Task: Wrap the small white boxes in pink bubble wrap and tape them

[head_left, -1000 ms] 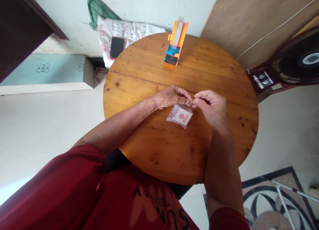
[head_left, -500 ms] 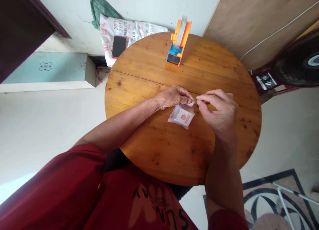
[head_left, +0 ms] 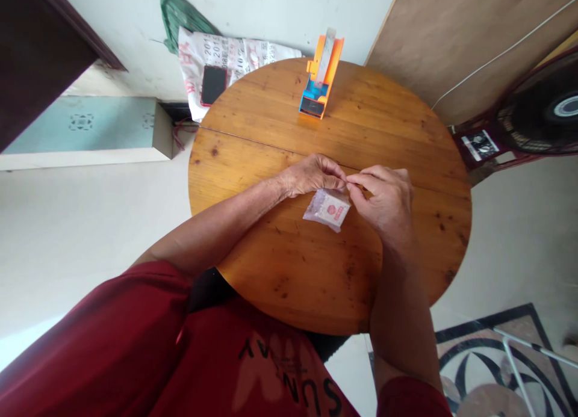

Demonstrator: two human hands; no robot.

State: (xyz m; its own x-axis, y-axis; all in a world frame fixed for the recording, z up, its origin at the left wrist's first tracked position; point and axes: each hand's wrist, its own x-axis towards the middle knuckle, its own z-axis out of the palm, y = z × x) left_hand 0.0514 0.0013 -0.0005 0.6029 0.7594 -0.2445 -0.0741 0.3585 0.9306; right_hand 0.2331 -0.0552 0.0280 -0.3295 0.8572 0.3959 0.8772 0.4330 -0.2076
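A small white box [head_left: 335, 211] with a red print lies on the wooden table, partly wrapped in clear plastic wrap [head_left: 313, 207]. My left hand [head_left: 312, 175] is just beyond the box, thumb and forefinger closed on an edge of the clear plastic. From the right, my right hand [head_left: 383, 197] meets it, its thumb and forefinger pinched together against the left fingertips. Whatever lies between the right fingertips is too small to make out.
At the far side of the round table [head_left: 280, 266] stands an orange and blue tape dispenser [head_left: 321, 80] with a roll of clear tape. Beyond the left rim, a dark phone [head_left: 214, 85] rests on a printed white sack [head_left: 244, 51]. A black fan [head_left: 548, 104] is at the right.
My right hand has moved left, so its pinched fingertips now meet those of my left hand. My left hand and the wrapped box have hardly moved.
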